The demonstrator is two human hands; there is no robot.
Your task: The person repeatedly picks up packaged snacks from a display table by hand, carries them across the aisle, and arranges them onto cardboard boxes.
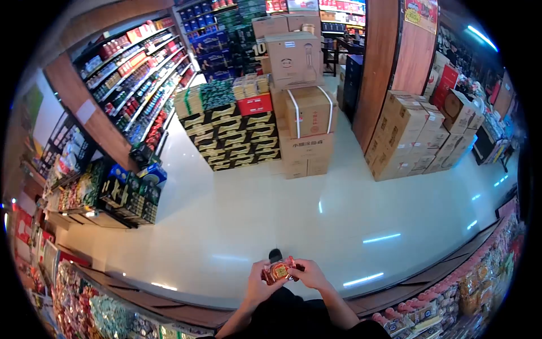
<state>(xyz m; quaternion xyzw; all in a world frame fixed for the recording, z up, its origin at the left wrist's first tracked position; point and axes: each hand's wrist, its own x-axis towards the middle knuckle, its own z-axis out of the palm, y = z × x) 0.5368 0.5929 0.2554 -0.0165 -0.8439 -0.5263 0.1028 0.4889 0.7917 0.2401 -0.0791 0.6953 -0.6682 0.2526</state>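
A small red wrapped snack packet [279, 272] with a gold-yellow label is held up in front of my body, over the floor. My left hand [261, 282] is closed on its left side. The fingers of my right hand [309, 273] pinch its right end. The wrapper looks shiny and crinkled; whether it is sealed or torn I cannot tell. Just beyond the packet the dark tip of a shoe [275, 255] shows on the floor.
Stacked cartons [305, 113] stand ahead, beside piled black-and-gold packs [237, 135]. More cartons [403, 133] lean by a wooden pillar [379, 62] at right. Bottle shelves [135, 73] line the left. Bins of wrapped snacks [107, 311] and packaged goods [440, 308] flank me. The tiled floor [243, 209] is glossy.
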